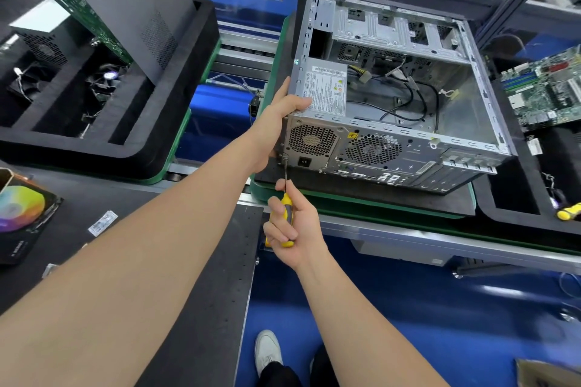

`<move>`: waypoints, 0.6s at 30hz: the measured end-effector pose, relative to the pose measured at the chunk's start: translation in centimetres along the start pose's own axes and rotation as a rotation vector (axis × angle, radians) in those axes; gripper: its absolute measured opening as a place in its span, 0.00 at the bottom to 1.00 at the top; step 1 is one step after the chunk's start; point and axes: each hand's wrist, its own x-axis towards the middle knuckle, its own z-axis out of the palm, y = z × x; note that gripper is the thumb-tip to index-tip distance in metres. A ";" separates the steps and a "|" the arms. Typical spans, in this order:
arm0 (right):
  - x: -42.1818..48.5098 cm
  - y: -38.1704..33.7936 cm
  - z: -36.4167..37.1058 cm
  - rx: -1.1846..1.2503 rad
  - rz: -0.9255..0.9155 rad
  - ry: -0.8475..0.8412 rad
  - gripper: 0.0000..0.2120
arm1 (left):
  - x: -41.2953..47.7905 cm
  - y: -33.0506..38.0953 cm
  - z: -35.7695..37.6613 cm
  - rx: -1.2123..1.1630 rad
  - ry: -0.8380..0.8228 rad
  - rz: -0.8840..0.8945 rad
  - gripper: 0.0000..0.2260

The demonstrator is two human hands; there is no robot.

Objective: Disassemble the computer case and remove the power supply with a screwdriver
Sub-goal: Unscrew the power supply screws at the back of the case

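Note:
A grey computer case (pixel 465 138) lies on its side with the side panel off, its rear panel facing me. The power supply (pixel 327 89) sits in the near left corner, label up, its fan grille on the rear. My left hand (pixel 284 110) grips the case's near left corner, fingers curled over the top edge onto the power supply label. My right hand (pixel 294 223) holds a yellow and grey screwdriver (pixel 285 214). Its thin shaft points up to a screw at the lower left of the power supply's rear face.
The case rests on a black foam pad in a green tray (pixel 361 201) on a conveyor. A motherboard (pixel 547 88) lies at the right, a second yellow screwdriver (pixel 569 212) at the far right. Another tray (pixel 176 97) with parts stands at the left. A colourful box (pixel 22 210) lies near left.

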 end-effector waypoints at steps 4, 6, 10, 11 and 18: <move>0.4 0.1 0.0 0.147 0.036 -0.046 0.16 | 0.0 0.1 0.0 0.009 -0.011 0.001 0.27; 0.5 0.1 0.0 0.200 0.049 -0.068 0.15 | 0.2 0.2 0.1 0.013 -0.012 -0.002 0.28; 0.4 0.0 0.1 0.182 0.030 -0.031 0.12 | 0.3 -0.4 -0.1 -0.010 -0.018 0.003 0.27; 0.4 0.0 0.2 0.148 0.018 -0.001 0.11 | 0.3 -0.7 -0.1 -0.011 -0.015 0.002 0.27; 1.0 0.1 1.1 -0.358 -0.173 0.258 0.09 | 0.7 -0.3 0.0 0.007 -0.010 -0.001 0.28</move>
